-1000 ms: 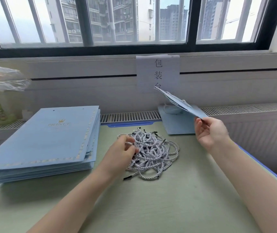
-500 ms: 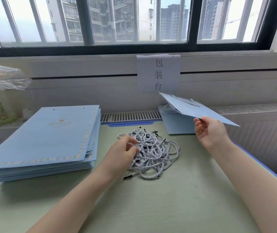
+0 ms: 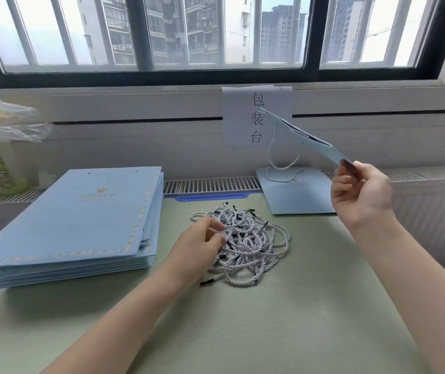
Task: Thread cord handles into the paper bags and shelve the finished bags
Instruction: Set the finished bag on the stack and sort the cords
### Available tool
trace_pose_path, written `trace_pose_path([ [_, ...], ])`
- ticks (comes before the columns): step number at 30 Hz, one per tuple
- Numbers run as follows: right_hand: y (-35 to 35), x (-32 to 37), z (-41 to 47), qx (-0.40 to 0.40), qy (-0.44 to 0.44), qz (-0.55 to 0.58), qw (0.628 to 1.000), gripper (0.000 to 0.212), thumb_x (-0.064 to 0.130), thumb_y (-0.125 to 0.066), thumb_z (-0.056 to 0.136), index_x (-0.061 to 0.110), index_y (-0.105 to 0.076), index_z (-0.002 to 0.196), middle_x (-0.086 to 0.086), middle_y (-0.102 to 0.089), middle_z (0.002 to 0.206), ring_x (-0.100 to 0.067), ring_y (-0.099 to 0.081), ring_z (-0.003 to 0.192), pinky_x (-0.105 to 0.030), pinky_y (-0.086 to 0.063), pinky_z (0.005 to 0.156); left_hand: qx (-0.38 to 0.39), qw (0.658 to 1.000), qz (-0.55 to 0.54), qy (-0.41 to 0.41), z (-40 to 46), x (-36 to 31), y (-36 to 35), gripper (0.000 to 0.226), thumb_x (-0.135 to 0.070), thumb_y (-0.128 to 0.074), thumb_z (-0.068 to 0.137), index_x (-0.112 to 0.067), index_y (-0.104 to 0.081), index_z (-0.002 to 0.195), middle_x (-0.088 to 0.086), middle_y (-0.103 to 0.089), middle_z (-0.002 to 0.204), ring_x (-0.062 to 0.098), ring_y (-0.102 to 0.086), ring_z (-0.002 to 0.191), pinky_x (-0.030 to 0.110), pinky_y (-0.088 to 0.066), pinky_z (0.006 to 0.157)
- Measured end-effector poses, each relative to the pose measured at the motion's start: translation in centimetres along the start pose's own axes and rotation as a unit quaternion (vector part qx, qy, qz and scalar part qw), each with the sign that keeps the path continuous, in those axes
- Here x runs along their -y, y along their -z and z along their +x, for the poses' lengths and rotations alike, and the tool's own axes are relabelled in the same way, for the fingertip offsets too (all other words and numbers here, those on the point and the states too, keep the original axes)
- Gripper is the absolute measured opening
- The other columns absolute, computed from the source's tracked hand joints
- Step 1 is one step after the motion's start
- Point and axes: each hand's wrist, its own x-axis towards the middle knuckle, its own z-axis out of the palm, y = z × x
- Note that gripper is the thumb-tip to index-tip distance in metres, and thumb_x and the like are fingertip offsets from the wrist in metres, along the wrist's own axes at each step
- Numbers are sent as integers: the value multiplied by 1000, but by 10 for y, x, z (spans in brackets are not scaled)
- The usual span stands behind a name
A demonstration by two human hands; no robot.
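Pinching a flat pale-blue paper bag by its corner, the right hand holds it up, twisted cord loop dangling. Left hand fingers curl into the tangled cord pile on the matte green table, beside a neat bag stack.

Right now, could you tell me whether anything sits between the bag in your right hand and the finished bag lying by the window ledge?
Nothing visible does. The right hand holds the blue bag in the air above the finished bag, with only its own cord handle hanging between them.
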Motion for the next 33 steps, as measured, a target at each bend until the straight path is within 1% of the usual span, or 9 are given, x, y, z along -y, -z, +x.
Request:
trace_pose_path([
  [7,9,-15,8,-50,1,-148,988,26,9,-38,97,7,-48,73,-1,-54,44,-5,-43,34,-12,-30,33,-1,1000,8,-2,0,0,0,13,-12,-47,97,-22,-54,99,6,-66,99,16,-59,85,9,-39,58],
  [15,23,-43,16,-58,-42,-249,966,31,9,-41,101,-2,-50,74,-1,-60,43,-3,-54,36,-11,-45,39,3,1000,9,4,-1,-2,-1,13,-13,-47,98,-23,-54,100,6,-67,99,23,-63,93,16,-43,62],
  [17,26,-46,18,-57,-47,-264,962,28,7,-44,100,-2,-51,75,-4,-61,47,-3,-58,39,-11,-47,42,4,1000,10,4,-1,-2,-1,12,-13,-47,98,-23,-54,101,5,-67,99,23,-63,93,18,-43,63],
  [20,30,-50,20,-59,-59,-290,953,23,5,-49,97,-4,-50,76,-12,-59,65,-5,-61,42,-12,-48,42,5,1000,14,4,-1,-2,0,12,-14,-47,98,-23,-55,101,4,-66,99,22,-62,92,20,-44,65],
  [23,30,-50,23,-70,-78,-314,944,24,4,-49,97,-4,-48,74,-12,-57,60,-7,-60,39,-13,-46,38,6,1000,13,4,-1,-2,-1,14,-13,-47,97,-25,-54,98,4,-67,98,21,-63,92,26,-47,71],
  [25,29,-49,25,-72,-96,-345,931,26,7,-48,98,-4,-48,75,-14,-55,65,-7,-59,37,-14,-46,37,6,1000,14,3,-2,-2,0,14,-13,-47,97,-24,-54,98,3,-67,98,19,-63,92,27,-48,74],
  [29,28,-51,26,-88,-107,-385,913,29,16,-46,100,-2,-47,77,-15,-54,70,-9,-59,37,-15,-45,35,3,1000,17,4,-2,-1,-1,13,-13,-48,97,-21,-56,101,2,-67,98,17,-62,92,17,-45,69],
  [31,28,-51,27,-105,-107,-368,917,27,16,-42,101,0,-44,79,-16,-54,71,-14,-62,44,-16,-45,34,0,1000,6,9,-1,-1,-1,14,-10,-48,97,-20,-57,101,2,-67,97,15,-62,87,11,-43,63],
  [33,28,-49,28,-103,-150,-312,933,27,12,-34,103,0,-43,80,-18,-53,75,-17,-61,47,-16,-44,33,-2,1000,-15,19,0,-1,0,16,-7,-47,97,-17,-58,103,2,-68,95,8,-59,80,5,-41,58],
])
